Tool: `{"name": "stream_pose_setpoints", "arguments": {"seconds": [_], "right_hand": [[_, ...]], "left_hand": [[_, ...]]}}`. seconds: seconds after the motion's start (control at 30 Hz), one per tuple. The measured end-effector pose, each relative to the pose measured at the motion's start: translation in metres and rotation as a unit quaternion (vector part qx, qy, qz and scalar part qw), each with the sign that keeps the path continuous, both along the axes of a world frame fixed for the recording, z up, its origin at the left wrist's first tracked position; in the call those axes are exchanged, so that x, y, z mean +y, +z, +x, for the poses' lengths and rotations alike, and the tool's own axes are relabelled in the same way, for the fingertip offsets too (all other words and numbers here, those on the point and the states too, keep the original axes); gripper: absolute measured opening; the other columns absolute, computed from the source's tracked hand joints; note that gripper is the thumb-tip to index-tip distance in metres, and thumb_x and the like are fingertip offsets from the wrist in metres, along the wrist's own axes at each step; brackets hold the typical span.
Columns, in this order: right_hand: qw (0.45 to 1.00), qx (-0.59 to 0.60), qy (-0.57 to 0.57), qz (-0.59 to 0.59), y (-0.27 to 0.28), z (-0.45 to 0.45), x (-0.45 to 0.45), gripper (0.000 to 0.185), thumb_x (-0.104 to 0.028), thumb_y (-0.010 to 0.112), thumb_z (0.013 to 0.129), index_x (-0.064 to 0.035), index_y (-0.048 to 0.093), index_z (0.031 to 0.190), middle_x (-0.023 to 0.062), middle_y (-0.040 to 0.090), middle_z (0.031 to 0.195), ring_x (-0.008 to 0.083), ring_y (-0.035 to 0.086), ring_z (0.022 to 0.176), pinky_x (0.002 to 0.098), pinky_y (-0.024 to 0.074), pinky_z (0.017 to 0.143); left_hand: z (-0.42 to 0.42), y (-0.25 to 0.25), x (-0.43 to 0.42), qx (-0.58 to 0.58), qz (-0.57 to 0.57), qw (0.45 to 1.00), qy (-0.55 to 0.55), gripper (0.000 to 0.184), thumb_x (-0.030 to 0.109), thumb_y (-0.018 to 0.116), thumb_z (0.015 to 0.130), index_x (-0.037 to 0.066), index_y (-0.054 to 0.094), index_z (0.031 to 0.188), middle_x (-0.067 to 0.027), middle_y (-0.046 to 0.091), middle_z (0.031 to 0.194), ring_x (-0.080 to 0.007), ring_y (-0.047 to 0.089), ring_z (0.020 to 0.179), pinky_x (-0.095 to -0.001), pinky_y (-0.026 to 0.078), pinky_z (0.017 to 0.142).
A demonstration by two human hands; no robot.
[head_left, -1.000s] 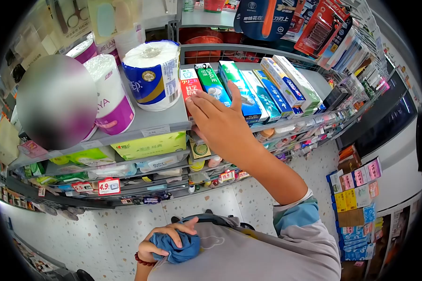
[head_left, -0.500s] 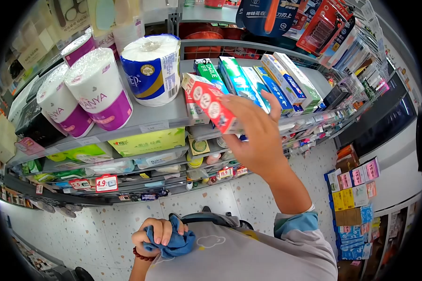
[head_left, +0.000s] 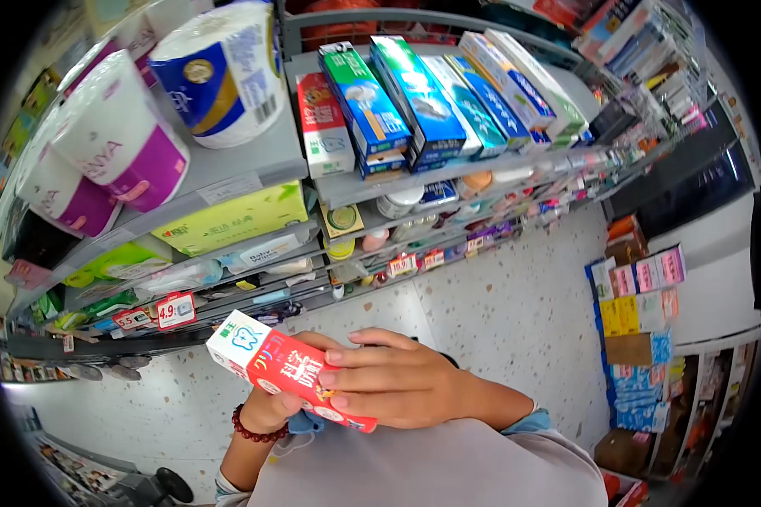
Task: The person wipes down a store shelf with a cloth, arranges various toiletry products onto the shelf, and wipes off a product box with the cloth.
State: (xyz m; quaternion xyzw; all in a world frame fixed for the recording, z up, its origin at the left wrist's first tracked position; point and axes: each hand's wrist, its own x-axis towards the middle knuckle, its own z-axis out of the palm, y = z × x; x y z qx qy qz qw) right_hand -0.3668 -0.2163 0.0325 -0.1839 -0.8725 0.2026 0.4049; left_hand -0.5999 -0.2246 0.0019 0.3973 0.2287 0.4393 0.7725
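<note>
A red and white toothpaste box (head_left: 300,372) is held at a tilt in front of my chest, between both hands. My left hand (head_left: 266,414), with a beaded bracelet at the wrist, grips its lower side, the thumb along the edge and the other fingers mostly hidden behind. A bit of blue cloth (head_left: 309,422) shows below the box, next to that hand. My right hand (head_left: 397,378) lies across the printed face, its fingers holding the box from above; the thumb is out of sight. On the shelf, a similar red box (head_left: 321,118) lies beside several green and blue toothpaste boxes (head_left: 368,106).
Wrapped paper rolls (head_left: 127,135) stand on the shelf (head_left: 245,182) at the left. Lower tiers hold packets and bottles, with price tags (head_left: 176,311) along their edges. Stacked goods (head_left: 630,338) line the right side, and speckled floor (head_left: 499,313) lies between.
The red toothpaste box has come from the shelf edge down to my chest in my right hand. My left hand, earlier clenched round the blue cloth, now grips the box too. The view has shifted.
</note>
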Motion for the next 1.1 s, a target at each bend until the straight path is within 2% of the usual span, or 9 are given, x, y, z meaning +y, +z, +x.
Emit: {"name": "stream_pose_setpoints", "arguments": {"seconds": [0.1,0.3,0.37,0.43,0.7,0.8,0.9,1.03,1.1], "right_hand": [[0.993,-0.004,0.008,-0.121,-0.001,-0.002,0.001,0.059,-0.02,0.076,0.088,-0.0125,0.054,0.142,0.0099,0.054,0.148,0.0357,0.052,0.136,0.0494,0.0431,0.11],[0.91,-0.012,-0.003,-0.414,-0.001,-0.019,-0.005,0.096,-0.037,0.078,0.089,0.0029,0.023,0.156,0.0283,0.037,0.153,0.0357,0.044,0.14,0.0413,0.0414,0.111],[0.793,-0.063,0.147,-0.588,0.009,-0.029,0.0,0.101,-0.045,0.073,0.092,0.0057,0.013,0.157,0.0307,0.039,0.15,0.0315,0.053,0.128,0.0382,0.0452,0.105],[0.86,0.012,0.131,-0.494,-0.022,-0.053,-0.01,0.102,-0.038,0.074,0.093,0.0037,0.007,0.157,0.0251,0.045,0.145,0.0228,0.056,0.12,0.0357,0.0462,0.101],[0.864,0.133,0.045,-0.483,-0.057,-0.086,-0.014,0.078,-0.008,0.077,0.085,-0.0004,0.032,0.148,0.0111,0.06,0.127,0.0155,0.058,0.118,0.0339,0.0474,0.1],[0.745,0.18,0.009,-0.642,-0.052,-0.083,-0.016,0.055,-0.015,0.07,0.091,0.0005,0.048,0.14,0.0101,0.065,0.123,0.0133,0.061,0.112,0.031,0.0492,0.098],[0.74,0.181,-0.056,-0.645,-0.068,-0.077,-0.029,0.051,-0.019,0.065,0.094,0.0001,0.05,0.139,0.0081,0.066,0.119,0.0138,0.062,0.109,0.0305,0.05,0.096],[0.62,0.24,-0.193,-0.721,-0.081,-0.061,-0.055,0.042,-0.023,0.057,0.1,-0.0009,0.054,0.135,0.0038,0.064,0.114,0.0082,0.058,0.101,0.0263,0.0478,0.091],[0.65,0.281,-0.249,-0.661,-0.075,-0.06,-0.07,0.036,-0.021,0.056,0.101,-0.0009,0.056,0.131,0.0037,0.062,0.115,0.01,0.058,0.104,0.028,0.047,0.092]], "left_hand": [[-0.008,-0.01,-0.012,0.029,-0.004,0.995,0.092,0.077,0.054,0.082,0.08,-0.003,0.058,0.126,-0.0133,0.063,0.121,-0.0204,0.064,0.111,-0.036,0.053,0.097],[-0.02,0.009,-0.019,0.081,0.059,0.959,0.264,0.092,0.071,0.066,0.084,-0.005,0.049,0.132,-0.0183,0.063,0.115,-0.0254,0.066,0.103,-0.0363,0.054,0.092],[-0.015,0.01,-0.024,0.114,0.086,0.939,0.314,0.095,0.075,0.063,0.085,-0.005,0.048,0.134,-0.0194,0.062,0.117,-0.0263,0.066,0.105,-0.0366,0.053,0.092],[-0.012,0.0,-0.029,0.234,0.129,0.893,0.362,0.097,0.078,0.059,0.085,-0.006,0.048,0.133,-0.0205,0.058,0.122,-0.0275,0.062,0.109,-0.0398,0.051,0.094],[-0.028,-0.005,-0.015,0.318,0.24,0.879,0.263,0.087,0.078,0.064,0.079,0.003,0.062,0.123,-0.0245,0.048,0.139,-0.0362,0.048,0.13,-0.0511,0.034,0.11],[-0.039,-0.005,-0.02,0.304,0.188,0.879,0.317,0.09,0.077,0.058,0.084,0.0,0.055,0.129,-0.0241,0.047,0.14,-0.0408,0.04,0.139,-0.0559,0.026,0.118],[-0.057,0.0,-0.016,0.174,0.13,0.894,0.393,0.074,0.05,0.062,0.087,-0.001,0.042,0.136,-0.0223,0.051,0.131,-0.0394,0.048,0.131,-0.056,0.034,0.113],[-0.093,-0.022,-0.012,0.074,0.044,0.96,0.265,0.071,0.034,0.065,0.087,0.002,0.036,0.142,-0.0163,0.054,0.113,-0.0312,0.059,0.101,-0.0513,0.049,0.095],[-0.087,-0.035,-0.018,0.076,-0.042,0.981,0.172,0.071,0.021,0.07,0.085,0.002,0.034,0.144,-0.0156,0.055,0.114,-0.0279,0.062,0.095,-0.0433,0.054,0.082]]}}
